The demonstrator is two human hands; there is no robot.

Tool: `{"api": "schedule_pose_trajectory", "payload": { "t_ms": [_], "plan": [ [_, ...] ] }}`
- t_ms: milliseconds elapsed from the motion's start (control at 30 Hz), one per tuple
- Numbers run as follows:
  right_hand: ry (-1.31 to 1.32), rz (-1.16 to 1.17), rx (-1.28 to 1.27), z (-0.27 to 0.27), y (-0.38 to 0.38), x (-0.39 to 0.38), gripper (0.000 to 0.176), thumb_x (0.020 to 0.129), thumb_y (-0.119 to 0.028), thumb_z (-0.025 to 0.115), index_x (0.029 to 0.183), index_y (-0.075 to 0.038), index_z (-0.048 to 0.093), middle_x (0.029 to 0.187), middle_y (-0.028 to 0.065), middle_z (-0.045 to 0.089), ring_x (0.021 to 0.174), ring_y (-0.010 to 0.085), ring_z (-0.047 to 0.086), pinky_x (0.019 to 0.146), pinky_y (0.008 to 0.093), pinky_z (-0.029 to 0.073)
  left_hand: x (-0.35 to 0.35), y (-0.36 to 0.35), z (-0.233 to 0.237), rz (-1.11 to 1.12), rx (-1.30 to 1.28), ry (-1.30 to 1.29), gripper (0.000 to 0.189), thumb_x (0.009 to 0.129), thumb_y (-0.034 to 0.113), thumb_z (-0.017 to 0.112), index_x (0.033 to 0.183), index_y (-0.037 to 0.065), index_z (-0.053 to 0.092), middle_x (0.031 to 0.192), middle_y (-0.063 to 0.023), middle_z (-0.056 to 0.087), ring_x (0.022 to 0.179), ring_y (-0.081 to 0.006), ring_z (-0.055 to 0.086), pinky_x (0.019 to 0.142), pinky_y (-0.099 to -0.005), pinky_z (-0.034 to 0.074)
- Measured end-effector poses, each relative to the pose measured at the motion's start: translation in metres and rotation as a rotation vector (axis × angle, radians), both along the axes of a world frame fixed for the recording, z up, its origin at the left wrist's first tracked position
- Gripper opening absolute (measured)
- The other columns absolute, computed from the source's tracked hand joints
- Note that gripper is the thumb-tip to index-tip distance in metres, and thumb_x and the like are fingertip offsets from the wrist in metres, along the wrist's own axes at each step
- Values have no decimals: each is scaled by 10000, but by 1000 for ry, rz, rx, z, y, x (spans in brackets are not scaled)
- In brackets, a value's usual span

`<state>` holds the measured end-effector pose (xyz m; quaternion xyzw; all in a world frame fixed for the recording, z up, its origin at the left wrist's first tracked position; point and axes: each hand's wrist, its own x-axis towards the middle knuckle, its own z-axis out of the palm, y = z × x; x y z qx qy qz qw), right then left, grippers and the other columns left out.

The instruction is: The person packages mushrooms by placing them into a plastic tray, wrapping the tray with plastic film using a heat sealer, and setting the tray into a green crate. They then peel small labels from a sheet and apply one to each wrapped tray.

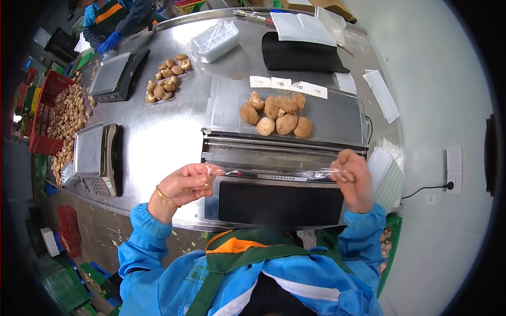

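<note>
Between my two hands a strip of clear plastic wrap (274, 171) is stretched sideways across the front of a wrapping machine (337, 142). My left hand (185, 185) pinches its left end, thumb against fingers. At the other end my right hand (354, 176) has its fingers curled closed on the film. Beyond the film, on the machine's flat top, several brown mushrooms (286, 124) sit in a clear tray (242, 128). A black pad (279, 204) lies on the machine's near side, below my hands.
Two trays of mushrooms (162, 89) and stacked clear trays (215, 41) stand farther back. Scales (95, 152) and a red crate (46, 113) with loose mushrooms are at left. A co-worker's blue-gloved hand (109, 42) is at upper left. A wall (437, 221) bounds the right.
</note>
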<state>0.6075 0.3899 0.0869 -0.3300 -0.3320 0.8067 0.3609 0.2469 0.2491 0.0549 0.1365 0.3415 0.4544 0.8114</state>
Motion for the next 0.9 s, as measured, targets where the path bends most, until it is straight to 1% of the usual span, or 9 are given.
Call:
{"api": "schedule_pose_trajectory", "payload": {
  "t_ms": [67, 133, 200, 267, 333, 400, 533, 600, 900],
  "plan": [
    [141, -23, 246, 24, 12, -12, 85, 820, -56, 451, 868, 1, 492, 520, -44, 295, 512, 80, 317, 576, 272, 316, 0, 17, 25, 47, 279, -94, 178, 844, 154, 611, 969, 28, 594, 646, 21, 459, 556, -110, 401, 604, -286, 393],
    [453, 12, 386, 33, 47, -24, 160, 853, -69, 450, 953, 34, 522, 598, 28, 497, 608, 135, 493, 673, 294, 409, 2, 56, 44, 187, 702, 98, 276, 896, 279, 558, 710, 81, 510, 589, 38, 409, 518, -105, 367, 544, -274, 354],
    [191, -448, 361, 65, 63, -72, 294, 888, -111, 463, 1121, 62, 513, 879, 154, 641, 880, 244, 606, 852, 352, 446, -4, 108, 52, 287, 557, -249, 321, 958, 268, 452, 701, 87, 518, 635, -2, 504, 556, -132, 464, 566, -309, 415],
    [-47, -210, 762, 30, 120, -84, 386, 922, -149, 440, 1239, 70, 459, 1123, 188, 606, 1103, 267, 552, 976, 357, 397, 32, 173, 52, 783, 499, 601, 331, 965, 237, 439, 728, 41, 563, 710, -59, 598, 666, -187, 566, 637, -350, 462],
    [-571, -59, 1018, -25, 158, -89, 425, 924, -239, 469, 1241, 44, 469, 1090, 160, 627, 1065, 247, 577, 936, 337, 417, 2, 203, -33, 455, 677, 1463, 289, 943, 214, 461, 803, 5, 605, 845, -129, 639, 785, -281, 602, 707, -385, 472],
    [-988, 171, 947, -80, 158, -83, 445, 908, -286, 502, 1237, 12, 482, 1074, 152, 635, 1062, 253, 583, 903, 328, 431, 13, 204, -67, 157, 854, 1752, 212, 888, 176, 488, 865, 11, 618, 868, -199, 597, 814, -392, 539, 728, -403, 459],
    [-701, 266, 576, -47, 115, -70, 507, 871, -256, 597, 1270, 17, 444, 1025, 138, 636, 986, 212, 594, 836, 319, 456, 22, 171, -42, 68, 316, 1216, 365, 934, 325, 483, 921, -13, 622, 811, -96, 625, 762, -193, 590, 680, -325, 467],
    [-473, 283, 336, -54, 105, -65, 443, 882, -196, 604, 1227, 49, 471, 1007, 90, 612, 930, 120, 562, 795, 277, 469, 37, 153, -16, 54, -40, 621, 412, 962, 366, 446, 987, -13, 606, 894, -30, 610, 788, -105, 550, 704, -261, 465],
    [-397, 727, 43, -48, -6, -6, 319, 939, -165, 513, 1207, 9, 510, 1132, 50, 574, 1040, 114, 508, 923, 288, 420, 58, 20, -21, -161, -179, 334, 548, 955, 470, 381, 1134, -16, 559, 989, -66, 623, 882, -134, 606, 776, -292, 515]
  ]
}}
